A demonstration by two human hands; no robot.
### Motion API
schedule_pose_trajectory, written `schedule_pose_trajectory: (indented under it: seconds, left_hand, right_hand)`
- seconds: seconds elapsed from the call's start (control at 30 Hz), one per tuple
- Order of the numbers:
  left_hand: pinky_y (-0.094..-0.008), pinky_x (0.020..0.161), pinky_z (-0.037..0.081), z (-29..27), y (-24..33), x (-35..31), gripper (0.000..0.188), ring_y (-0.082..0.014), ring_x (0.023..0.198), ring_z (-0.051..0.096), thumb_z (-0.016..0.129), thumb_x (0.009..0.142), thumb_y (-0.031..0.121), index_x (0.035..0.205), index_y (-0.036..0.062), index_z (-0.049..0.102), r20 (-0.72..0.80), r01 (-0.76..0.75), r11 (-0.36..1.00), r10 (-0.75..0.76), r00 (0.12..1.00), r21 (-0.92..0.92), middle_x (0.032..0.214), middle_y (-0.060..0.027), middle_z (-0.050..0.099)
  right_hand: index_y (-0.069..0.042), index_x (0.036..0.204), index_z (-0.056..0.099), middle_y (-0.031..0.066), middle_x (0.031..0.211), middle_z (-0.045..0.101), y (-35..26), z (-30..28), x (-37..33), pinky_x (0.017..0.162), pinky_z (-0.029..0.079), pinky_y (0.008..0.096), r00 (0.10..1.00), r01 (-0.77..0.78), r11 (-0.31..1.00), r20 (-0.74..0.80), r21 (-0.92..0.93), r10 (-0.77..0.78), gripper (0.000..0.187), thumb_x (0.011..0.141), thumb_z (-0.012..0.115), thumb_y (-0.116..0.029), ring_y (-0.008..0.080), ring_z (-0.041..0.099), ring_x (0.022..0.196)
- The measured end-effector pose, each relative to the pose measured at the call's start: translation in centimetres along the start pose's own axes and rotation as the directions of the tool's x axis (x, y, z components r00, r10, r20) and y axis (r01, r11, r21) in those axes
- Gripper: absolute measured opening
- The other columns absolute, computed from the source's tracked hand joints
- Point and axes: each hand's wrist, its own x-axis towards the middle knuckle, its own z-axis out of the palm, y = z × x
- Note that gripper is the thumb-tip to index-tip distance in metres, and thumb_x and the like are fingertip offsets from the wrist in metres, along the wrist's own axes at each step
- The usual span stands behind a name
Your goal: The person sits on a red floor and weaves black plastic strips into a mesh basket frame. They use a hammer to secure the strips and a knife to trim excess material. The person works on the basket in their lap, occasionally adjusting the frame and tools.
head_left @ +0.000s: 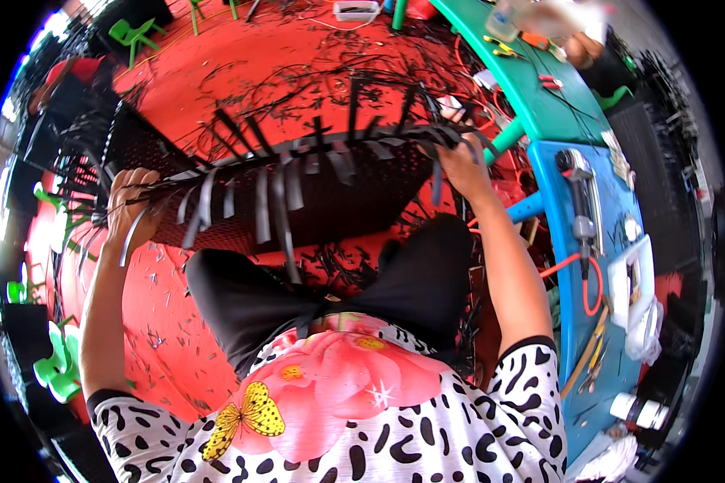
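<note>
In the head view, looking down, a seated person holds a large black woven piece (342, 209) in front of their knees. It spans the space between the two hands, and many loose, flat black strips (263, 205) stick up or dangle along its upper edge. The left hand (133, 208) has its fingers curled over the piece's left end, closed around the edge among the strips. The right hand (461, 165) grips the far right end of the edge, fingers bent and partly hidden. Whether the piece's underside touches the knees cannot be told.

The person wears black trousers (246, 298) and a white shirt (403, 439) with black marks, a pink flower and a yellow butterfly. Black scraps litter the red floor (165, 298). At right, a blue table (612, 213) bears a power tool (580, 205) with a red hose (594, 294). Beyond it, a green table (532, 121) carries yellow-handled pliers (501, 48).
</note>
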Motion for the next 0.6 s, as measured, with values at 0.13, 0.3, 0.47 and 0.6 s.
schedule_pose_trajectory:
  seconds: [0.13, 0.3, 0.47, 0.6]
  left_hand:
    - [-0.0491, 0.099, 0.034, 0.3, 1.0, -2.5, 0.057, -0.038, 0.106, 0.049, 0.064, 0.07, 0.009, 0.121, -0.0032, 0.043, -0.042, 0.0, 0.998, 0.003, 0.999, 0.059, 0.114, -0.0207, 0.051]
    - [-0.0493, 0.1, 0.032, -0.7, 2.8, -5.8, 0.05, -0.0409, 0.116, 0.043, 0.058, 0.079, 0.01, 0.124, -0.0042, 0.04, -0.065, 0.062, 0.995, -0.057, 0.996, 0.074, 0.124, -0.0227, 0.046]
    - [-0.0535, 0.1, 0.028, -1.7, 8.4, -7.0, 0.059, -0.0434, 0.122, 0.036, 0.057, 0.077, 0.009, 0.129, -0.0053, 0.033, -0.077, 0.142, 0.983, -0.133, 0.988, 0.113, 0.13, -0.0248, 0.038]
    - [-0.055, 0.101, 0.027, 0.2, 12.1, -10.5, 0.059, -0.0418, 0.125, 0.033, 0.062, 0.073, 0.01, 0.125, -0.0046, 0.038, -0.041, 0.262, 0.963, -0.26, 0.965, 0.058, 0.13, -0.0245, 0.039]
  right_hand:
    - [-0.006, 0.102, 0.057, 0.0104, 0.104, 0.056, -1.2, -0.4, -0.3, 0.078, 0.048, 0.0308, 0.952, -0.294, 0.857, 0.051, 0.424, 0.301, 0.03, 0.077, 0.071, -0.014, 0.019, 0.056, 0.093]
    - [-0.003, 0.115, 0.05, 0.0056, 0.099, 0.061, -2.1, -4.2, 1.5, 0.079, 0.05, 0.0254, 0.864, -0.427, 0.489, 0.185, 0.761, 0.468, 0.044, 0.077, 0.072, -0.009, 0.0095, 0.059, 0.086]
    - [0.0, 0.088, 0.059, 0.0003, 0.074, 0.058, -1.3, -3.5, 1.7, 0.064, 0.045, 0.0225, 0.847, -0.408, 0.466, 0.134, 0.785, 0.515, 0.022, 0.076, 0.073, -0.012, 0.0044, 0.05, 0.069]
    - [0.001, 0.093, 0.06, -0.0027, 0.077, 0.057, -1.6, -2.9, 1.7, 0.067, 0.045, 0.02, 0.856, -0.411, 0.569, 0.086, 0.713, 0.51, 0.02, 0.079, 0.07, -0.01, 0.0031, 0.05, 0.072]
